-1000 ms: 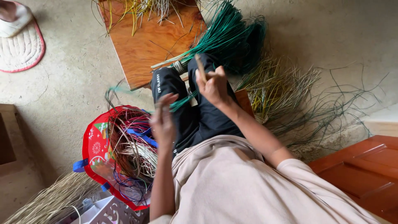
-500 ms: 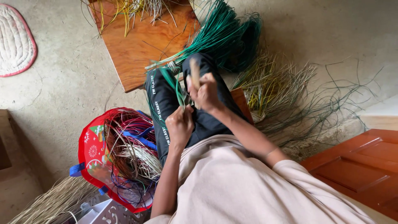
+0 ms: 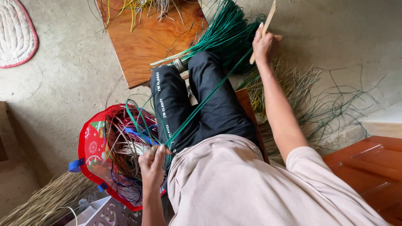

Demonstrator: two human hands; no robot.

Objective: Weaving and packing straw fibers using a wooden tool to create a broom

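Overhead, a green strand [image 3: 205, 100] is stretched taut across the lap, pinched in the closed left hand [image 3: 153, 165] and gripped, with a wooden stick [image 3: 264, 29], by the right hand [image 3: 263, 44]; fingertips are hidden.

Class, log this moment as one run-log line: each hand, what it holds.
left hand: pinches green strand end | right hand: holds wooden stick, strand taut | red bag beside left hand

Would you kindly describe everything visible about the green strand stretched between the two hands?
The green strand is thin, flat and grass-like, dyed dark green. It runs taut and diagonal across the black trousers, from the left hand by the lap up to the right hand, which also holds a pale wooden stick.
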